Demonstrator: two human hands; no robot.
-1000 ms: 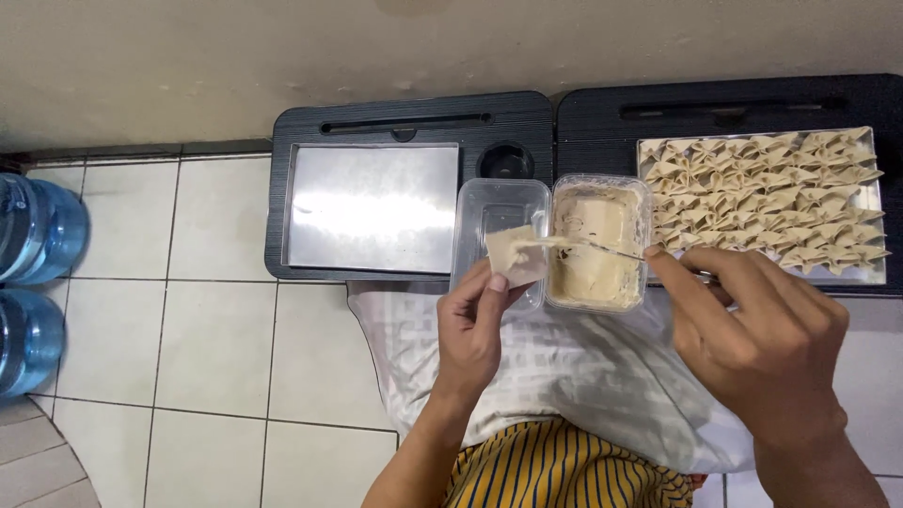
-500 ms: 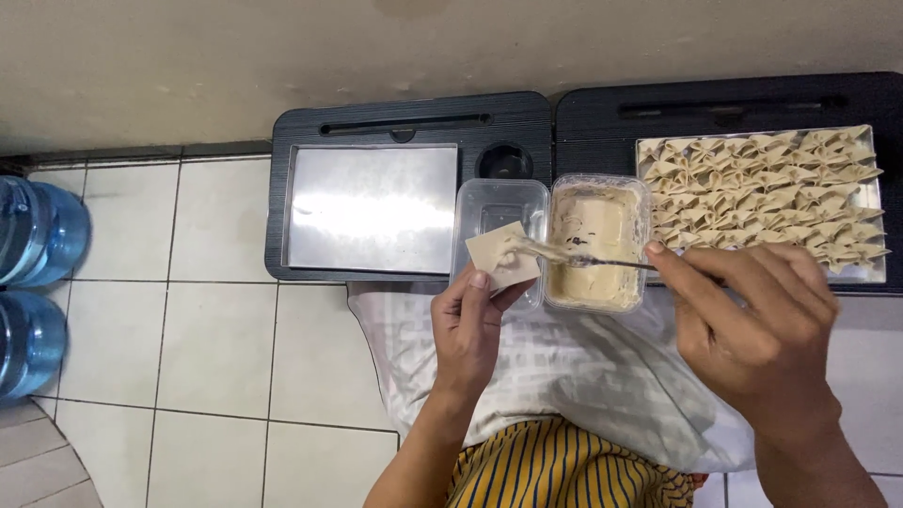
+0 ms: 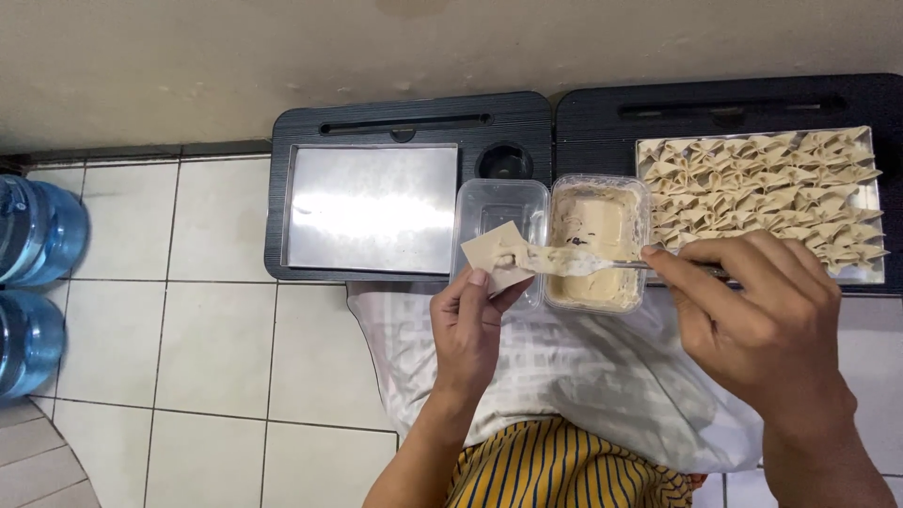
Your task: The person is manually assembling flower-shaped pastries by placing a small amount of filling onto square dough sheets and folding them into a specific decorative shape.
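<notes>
**Wrapper held up, filling laid on with a spoon**

A pale square dumpling wrapper sits tilted, one corner up, just in front of the clear plastic tubs. The left hand pinches its lower edge: the thumb presses on the near side and the fingers close behind it, so the sheet is clamped between them. The forearm rises from the bottom of the view, wrist nearly straight, palm turned towards the wearer.

A metal spoon lies almost level across the tubs, its tip resting on the wrapper with a smear of beige filling. The right hand grips the handle end, fingers curled together around it and knuckles up, the wrist bent in from the lower right corner.

Beneath the spoon, the filling tub holds beige paste; touching it on the left is an empty clear tub. Both rest at the near edge of two dark lap tables set side by side against the wall. The left table carries a bare steel tray; the right one carries a tray of folded dumplings packed in rows.

A white cloth covers the lap, above striped yellow fabric. Two blue water bottles stand on the tiled floor at far left.
</notes>
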